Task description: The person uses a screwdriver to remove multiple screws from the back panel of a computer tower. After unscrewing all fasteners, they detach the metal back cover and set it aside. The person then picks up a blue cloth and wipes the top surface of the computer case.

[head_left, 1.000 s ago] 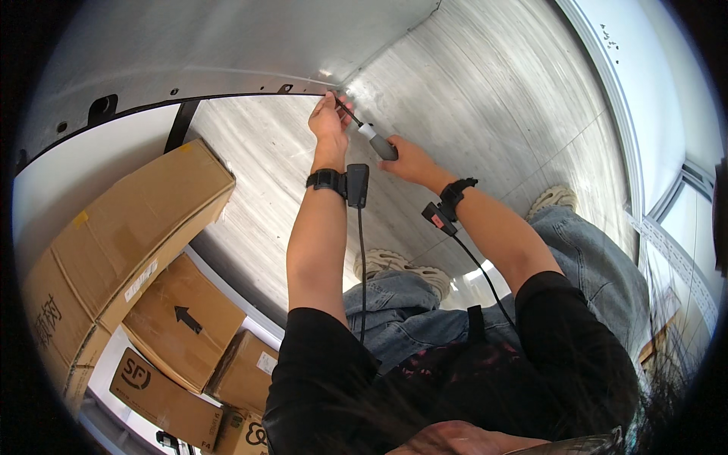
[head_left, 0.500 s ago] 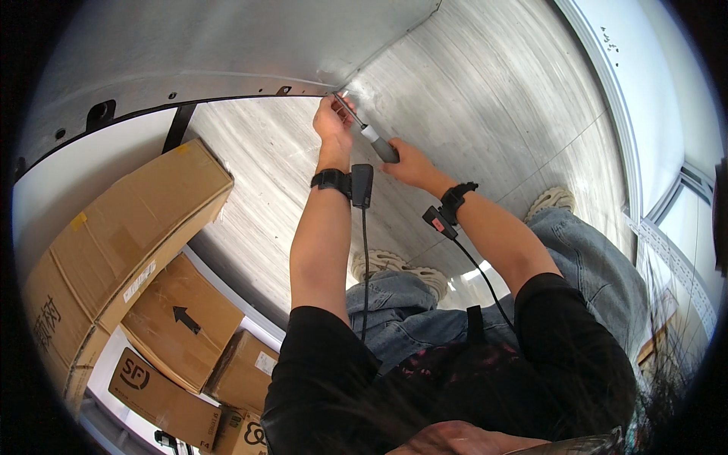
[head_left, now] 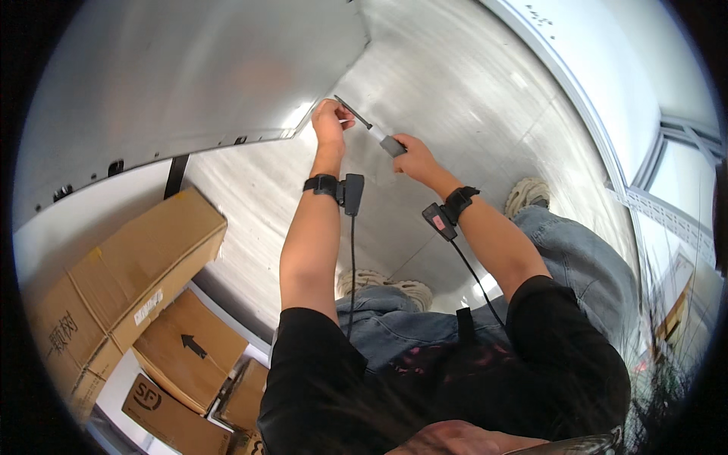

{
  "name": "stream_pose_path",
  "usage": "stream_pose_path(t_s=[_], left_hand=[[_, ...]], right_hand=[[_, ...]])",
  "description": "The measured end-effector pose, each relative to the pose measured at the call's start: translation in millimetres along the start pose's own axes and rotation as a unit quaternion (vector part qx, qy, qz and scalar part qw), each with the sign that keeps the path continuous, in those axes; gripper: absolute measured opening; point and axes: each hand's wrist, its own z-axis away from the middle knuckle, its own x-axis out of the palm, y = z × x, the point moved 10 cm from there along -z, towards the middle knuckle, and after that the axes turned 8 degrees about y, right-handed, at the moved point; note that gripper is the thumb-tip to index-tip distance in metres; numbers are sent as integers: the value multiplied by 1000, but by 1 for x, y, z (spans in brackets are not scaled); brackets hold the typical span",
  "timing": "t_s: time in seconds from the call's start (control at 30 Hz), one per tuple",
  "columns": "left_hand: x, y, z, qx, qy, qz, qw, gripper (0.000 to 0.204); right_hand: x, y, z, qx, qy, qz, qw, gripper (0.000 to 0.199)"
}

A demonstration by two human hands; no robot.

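A large grey metal panel [head_left: 189,76] stands at the upper left, with holes along its near edge. My left hand [head_left: 330,123] is beside the panel's right edge, just beyond its near corner. Its fingers are curled together; whether they pinch something small is hidden. In my right hand [head_left: 417,161] is a screwdriver [head_left: 393,145] with a grey handle, a pale collar and a long dark shaft. The shaft slants up and left past my left fingertips. Its tip lies close to the panel's edge; I cannot tell whether it touches.
Several cardboard boxes [head_left: 152,250] are stacked at the lower left, below the panel. Pale wood-look floor [head_left: 455,98] lies under my arms, and a white frame [head_left: 561,83] runs along the right. Cables [head_left: 352,265] trail from black devices strapped on both wrists.
The screwdriver's tip and my left hand have gone from the panel's near corner to farther along its right edge. The view has shifted, and the panel shows at a different angle.
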Motion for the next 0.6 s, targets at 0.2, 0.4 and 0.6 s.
stream_pose_path(t_s=[0.2,0.4,0.6], left_hand=[[96,37,33,-4,-19,19,1000,14],[202,91,59,13,-15,33,999,11],[295,124,78,2,-63,-21,998,10]], right_hand=[[-114,-49,-7,36,95,-251,963,34],[-234,-96,-36,-29,209,-279,937,31],[-302,-99,-76,11,259,-290,921,33]])
